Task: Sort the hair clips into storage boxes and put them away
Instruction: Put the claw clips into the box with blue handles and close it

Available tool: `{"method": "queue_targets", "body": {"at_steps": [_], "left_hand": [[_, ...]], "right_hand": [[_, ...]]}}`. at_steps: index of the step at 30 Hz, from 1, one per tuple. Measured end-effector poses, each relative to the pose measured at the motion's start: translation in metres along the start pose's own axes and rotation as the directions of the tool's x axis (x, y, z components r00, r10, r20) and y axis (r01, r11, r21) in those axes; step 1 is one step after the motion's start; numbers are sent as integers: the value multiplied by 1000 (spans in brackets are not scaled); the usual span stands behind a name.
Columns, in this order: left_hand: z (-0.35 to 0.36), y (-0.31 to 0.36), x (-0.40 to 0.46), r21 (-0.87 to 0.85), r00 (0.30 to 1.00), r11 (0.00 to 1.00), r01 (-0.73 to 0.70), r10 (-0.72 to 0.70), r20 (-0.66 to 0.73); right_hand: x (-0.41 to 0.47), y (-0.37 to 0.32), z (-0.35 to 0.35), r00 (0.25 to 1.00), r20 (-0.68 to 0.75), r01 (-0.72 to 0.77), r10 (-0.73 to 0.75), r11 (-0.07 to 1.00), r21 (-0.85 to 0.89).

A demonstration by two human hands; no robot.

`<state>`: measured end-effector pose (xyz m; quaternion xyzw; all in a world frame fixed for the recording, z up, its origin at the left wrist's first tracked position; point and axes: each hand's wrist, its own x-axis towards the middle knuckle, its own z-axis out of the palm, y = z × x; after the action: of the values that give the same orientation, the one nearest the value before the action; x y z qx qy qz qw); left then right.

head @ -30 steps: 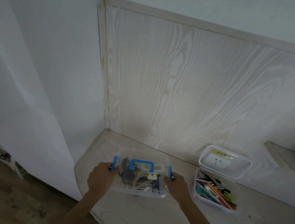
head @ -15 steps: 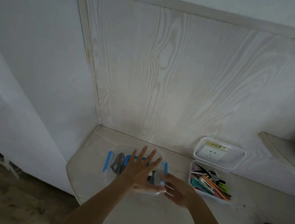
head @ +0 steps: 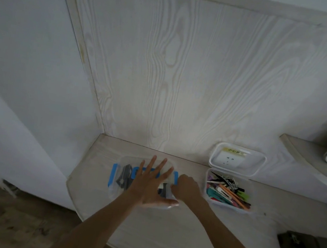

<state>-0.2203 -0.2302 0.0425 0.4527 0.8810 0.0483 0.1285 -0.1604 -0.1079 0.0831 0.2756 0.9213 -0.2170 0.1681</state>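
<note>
The clear plastic storage box with blue latches [head: 120, 177] sits at lower centre of the frame on the pale wood-grain tabletop [head: 155, 232], its lid under the left hand [head: 152, 186], whose fingers are spread flat. The right hand [head: 186, 188] curls its fingers against the box's right-hand blue latch. Right of centre, an open clear box [head: 228, 207] holds multicoloured hair clips [head: 226, 191].

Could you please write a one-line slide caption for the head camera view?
Left hand presses flat on the blue-latched box while the right hand works its side latch, beside an open box of hair clips.
</note>
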Motion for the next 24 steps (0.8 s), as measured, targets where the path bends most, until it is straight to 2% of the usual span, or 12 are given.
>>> {"method": "queue_targets", "body": {"at_steps": [4, 7, 9, 10, 12, 13, 14, 15, 16, 18, 20, 24], "left_hand": [[2, 0, 0, 2, 1000, 1000, 7, -7, 12], [0, -1, 1, 2, 999, 1000, -1, 1, 36], [-7, -4, -3, -73, 999, 997, -1, 4, 36], [-11, -10, -8, -114, 1000, 993, 20, -21, -1], [-12, -27, -25, -185, 960, 979, 86, -131, -249], [-10, -39, -37, -226, 895, 961, 159, -237, -378], [-11, -51, -50, -280, 830, 923, 264, -365, -422], [-13, -65, -64, -330, 786, 856, 397, -503, -360], [-16, -76, -76, -352, 752, 768, 536, -623, -216], [-22, -86, -88, -284, 697, 659, 697, -715, 51], [-25, -84, -90, -253, 717, 686, 682, -696, 44], [-31, -67, -83, -77, 729, 731, 678, -682, -59]], "right_hand": [[-3, -11, -17, 999, 53, 20, -14, 993, -119], [4, -7, -17, 995, 103, -11, 17, 998, -59], [6, -1, -14, 995, 99, -24, 23, 1000, 12], [5, 3, -11, 996, 83, -18, 15, 999, 39], [2, 11, -3, 1000, 2, 17, -18, 997, 80], [-1, 14, 2, 996, -72, 49, -43, 994, 97], [-4, 16, 6, 988, -146, 75, -59, 991, 110], [-7, 16, 9, 976, -205, 96, -74, 990, 101], [-9, 15, 12, 966, -243, 109, -87, 991, 80], [-10, 9, 14, 958, -269, 106, -102, 994, 3], [-9, -5, 15, 957, -259, 106, -133, 988, -114], [-8, -20, 17, 951, -267, 101, -156, 973, -207]]}}
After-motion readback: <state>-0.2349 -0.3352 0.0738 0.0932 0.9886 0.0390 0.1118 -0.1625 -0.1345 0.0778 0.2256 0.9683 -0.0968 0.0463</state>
